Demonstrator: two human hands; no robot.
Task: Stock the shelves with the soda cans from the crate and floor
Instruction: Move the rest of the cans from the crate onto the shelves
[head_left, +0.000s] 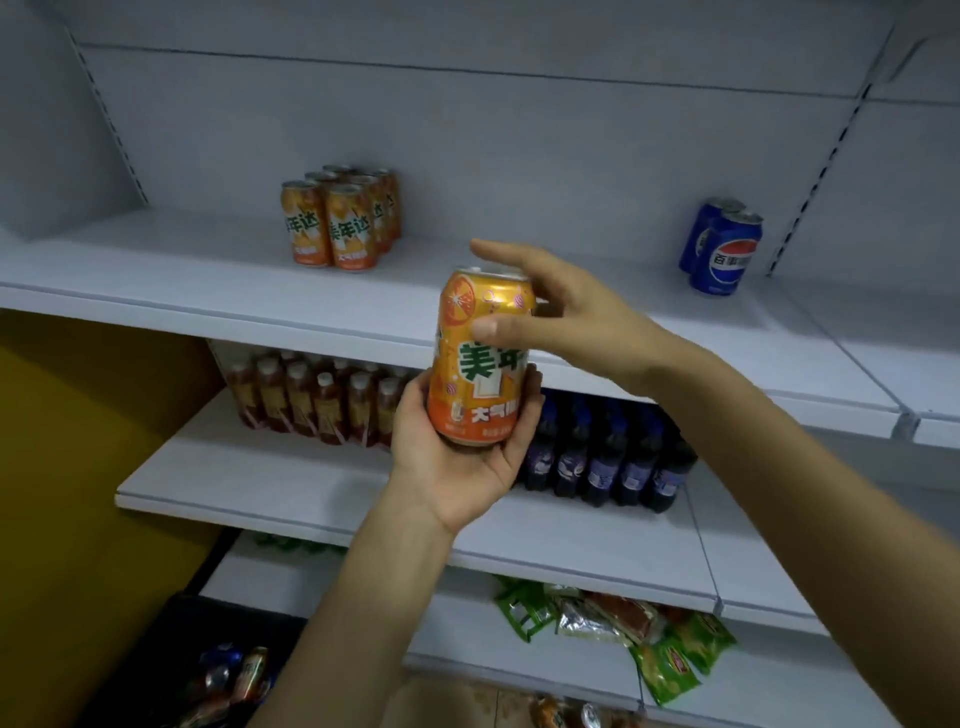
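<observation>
An orange soda can (480, 358) stands upright in front of the shelves, held from below by my left hand (457, 457), whose fingers curl round its lower half. My right hand (556, 312) reaches over from the right: its thumb lies on the can's front near the top and its fingers spread round the rim. On the top white shelf (156, 270) stands a cluster of several matching orange cans (340, 221). Two blue cola cans (722, 244) stand farther right on that shelf. The black crate (208, 670) at bottom left holds more cans.
The middle shelf (260, 488) carries brown tea bottles (311, 397) at left and dark purple-labelled bottles (608, 457) at right. Green snack packets (670, 644) lie on the lower shelf. A yellow wall (78, 441) stands to the left.
</observation>
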